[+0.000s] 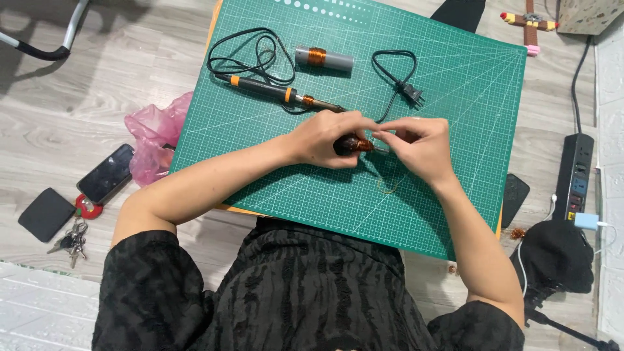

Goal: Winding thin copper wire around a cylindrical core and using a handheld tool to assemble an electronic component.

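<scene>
On the green cutting mat [455,195] with thin white grid lines, the left hand [325,138] grips a small dark coil [354,144] wound in shiny copper wire. Touching it, the right hand [419,146] pinches its tip. Just behind lies a long black-and-orange soldering iron [279,93].

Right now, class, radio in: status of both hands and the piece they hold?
Left hand grips copper-wound coil. Right hand pinches at its tip. Soldering iron lies just behind on green mat, apart.
</scene>
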